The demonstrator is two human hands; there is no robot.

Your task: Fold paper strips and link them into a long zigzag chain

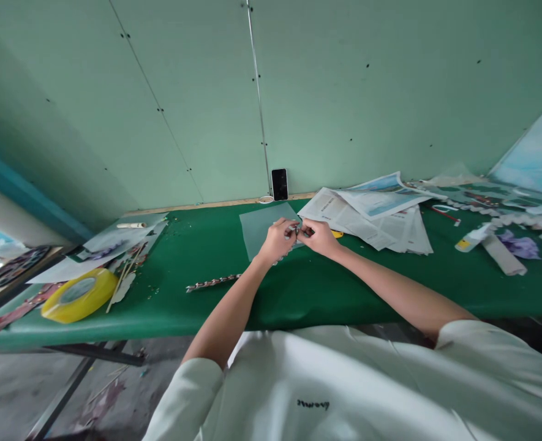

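My left hand (280, 238) and my right hand (318, 237) meet at the middle of the green table (174, 257), over a translucent sheet (253, 226). Both hands have their fingers pinched together around the end of a narrow beaded strip (213, 282). The strip runs from between the fingers, passes under my left forearm and comes out on the table to the left. What exactly the fingertips grip is too small to tell. Just right of my right hand, a yellow item (337, 234) lies partly covered by newspapers.
Newspapers (381, 226) lie to the right, with a glue bottle (473, 237), a white roll (504, 255) and purple cloth (519, 245) beyond. A phone (279, 184) leans on the wall. At left are yellow tape (80, 295), thin sticks (124, 277) and papers (109, 242).
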